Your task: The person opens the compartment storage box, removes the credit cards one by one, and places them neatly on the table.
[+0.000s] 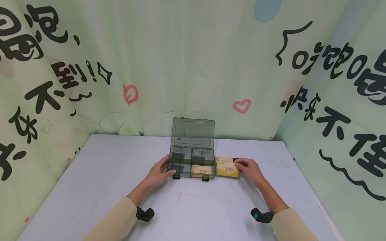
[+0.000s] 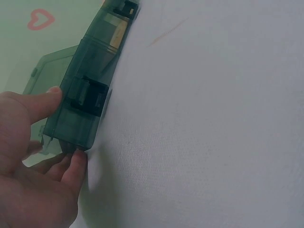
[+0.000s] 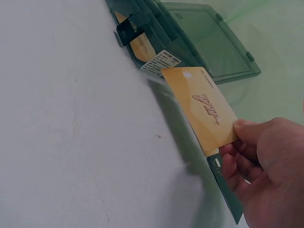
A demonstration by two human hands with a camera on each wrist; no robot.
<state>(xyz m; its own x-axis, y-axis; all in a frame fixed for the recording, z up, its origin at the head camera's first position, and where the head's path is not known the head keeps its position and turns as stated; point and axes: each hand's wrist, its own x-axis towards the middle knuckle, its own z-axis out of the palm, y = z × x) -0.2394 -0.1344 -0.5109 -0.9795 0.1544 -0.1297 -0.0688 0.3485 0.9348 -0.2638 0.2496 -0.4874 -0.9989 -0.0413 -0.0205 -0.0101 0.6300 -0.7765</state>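
A translucent dark-green plastic organizer box stands on the table with its lid raised at the back. My left hand grips its front left corner, thumb on the upper edge and fingertips at the lower edge in the left wrist view. Between thumb and fingers, my right hand pinches a yellow VIP card, held tilted just right of the box. Another yellow card lies in the front right compartment. Dark pieces show in the left compartments.
Beyond the held card, another yellow card and a dark card partly show. Two black latches hang at the box's front edge. A white-covered table is enclosed by printed curtains at the back and sides.
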